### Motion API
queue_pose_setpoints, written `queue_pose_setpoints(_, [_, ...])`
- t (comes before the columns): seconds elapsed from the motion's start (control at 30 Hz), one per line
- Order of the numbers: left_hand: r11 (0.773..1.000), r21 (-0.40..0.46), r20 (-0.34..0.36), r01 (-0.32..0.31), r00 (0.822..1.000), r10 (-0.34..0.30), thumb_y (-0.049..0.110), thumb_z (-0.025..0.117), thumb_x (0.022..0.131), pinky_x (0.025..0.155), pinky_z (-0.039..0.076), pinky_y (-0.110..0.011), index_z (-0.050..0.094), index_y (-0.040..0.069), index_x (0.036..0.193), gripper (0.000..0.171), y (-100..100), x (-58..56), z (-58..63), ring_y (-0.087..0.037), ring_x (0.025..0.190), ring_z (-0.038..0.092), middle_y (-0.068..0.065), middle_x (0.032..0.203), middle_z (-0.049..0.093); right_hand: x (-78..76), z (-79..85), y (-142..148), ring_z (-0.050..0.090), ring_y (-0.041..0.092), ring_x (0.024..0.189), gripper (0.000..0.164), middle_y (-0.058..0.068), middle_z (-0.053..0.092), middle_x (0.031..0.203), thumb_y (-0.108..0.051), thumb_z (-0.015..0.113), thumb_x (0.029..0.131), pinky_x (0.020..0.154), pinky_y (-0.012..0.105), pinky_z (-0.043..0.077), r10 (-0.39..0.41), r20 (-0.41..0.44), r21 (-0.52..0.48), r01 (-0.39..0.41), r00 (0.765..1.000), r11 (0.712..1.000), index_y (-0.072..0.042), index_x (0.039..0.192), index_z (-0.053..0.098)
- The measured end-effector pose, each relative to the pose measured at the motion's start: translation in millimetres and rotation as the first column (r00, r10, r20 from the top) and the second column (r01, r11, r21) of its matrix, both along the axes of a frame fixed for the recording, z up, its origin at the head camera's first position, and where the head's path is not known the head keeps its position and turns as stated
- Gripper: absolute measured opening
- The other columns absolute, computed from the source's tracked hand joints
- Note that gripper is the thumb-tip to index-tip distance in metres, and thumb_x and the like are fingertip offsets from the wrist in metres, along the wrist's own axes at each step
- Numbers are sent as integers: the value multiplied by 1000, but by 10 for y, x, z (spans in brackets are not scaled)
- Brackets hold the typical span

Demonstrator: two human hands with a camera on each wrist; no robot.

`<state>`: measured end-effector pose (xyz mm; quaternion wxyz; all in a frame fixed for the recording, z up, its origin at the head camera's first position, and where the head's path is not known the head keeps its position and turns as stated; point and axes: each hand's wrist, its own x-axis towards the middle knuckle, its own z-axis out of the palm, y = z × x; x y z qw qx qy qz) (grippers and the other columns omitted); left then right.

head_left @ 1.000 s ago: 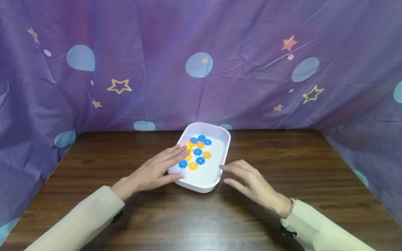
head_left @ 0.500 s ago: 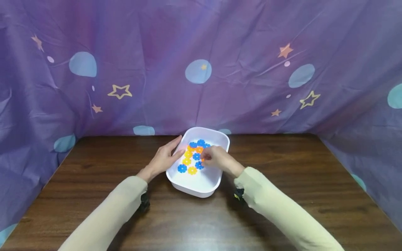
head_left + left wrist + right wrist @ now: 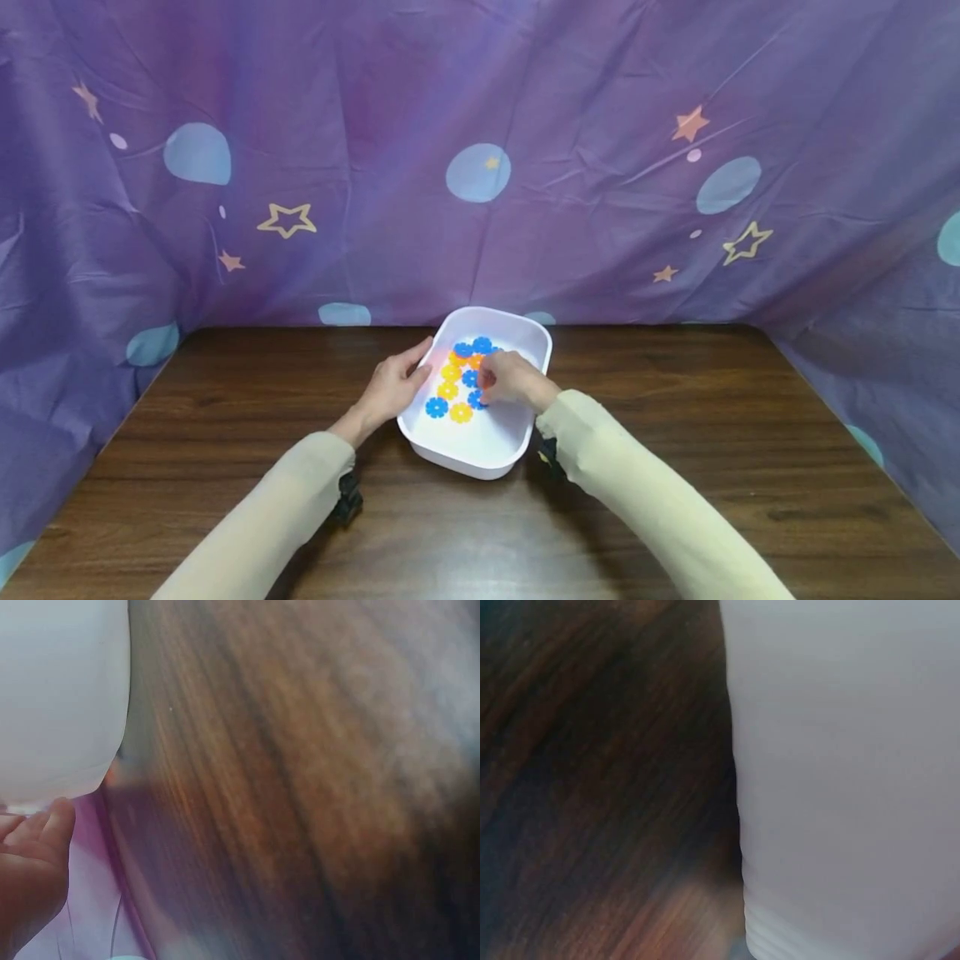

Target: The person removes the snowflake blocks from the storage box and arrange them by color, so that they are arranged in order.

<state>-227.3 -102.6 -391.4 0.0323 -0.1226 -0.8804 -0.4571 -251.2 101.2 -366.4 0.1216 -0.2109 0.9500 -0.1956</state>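
A white plastic tray [image 3: 465,454] with rounded corners holds several flower-shaped plastic discs in blue [image 3: 437,407], yellow [image 3: 461,412] and orange. My left hand [image 3: 386,390] grips the tray's left side, thumb at the rim and fingers along the outer wall. In the left wrist view, the fingertips [image 3: 60,817] meet the tray's edge [image 3: 67,712]. My right hand [image 3: 513,379] reaches over the right rim, its bent fingers down among the discs. Whether a disc is pinched there is hidden by the hand. The right wrist view shows only the tray's outer wall [image 3: 847,780].
The tray stands on a dark wooden table [image 3: 247,383], near its back edge. Behind hangs a purple curtain [image 3: 390,167] printed with stars and blue spots. Pale sleeves cover both forearms.
My left hand has moved from over the tray to its left side. My right hand has come from beside the right wall into the tray, over the discs.
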Motion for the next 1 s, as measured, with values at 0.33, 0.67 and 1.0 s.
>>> queue_pose_setpoints(0.33, [1000,26,45,-16,999,15,11,53,94,98,43,-41,44,5,139,46,17,11,10,-26,116,52,-11,141,45,10,-65,-44,50,17,78,17,2,57,77,-8,77,75,75,28,41,-27,43,24,26,999,999,-7,84,63])
queue_pose_setpoints(0.67, [999,34,36,-24,999,23,10,53,94,98,42,-41,45,5,139,46,22,9,7,-25,116,52,-10,141,46,22,-61,-53,49,16,78,19,0,55,76,-14,78,75,74,27,39,-27,47,38,25,999,999,-10,81,60])
queue_pose_setpoints(1.0, [999,38,72,-25,997,23,12,51,95,95,44,-40,44,7,140,46,34,28,17,-23,113,53,-8,142,45,21,-72,-40,48,16,78,19,0,52,76,-13,76,78,73,26,38,-30,91,-26,32,995,999,-11,78,57])
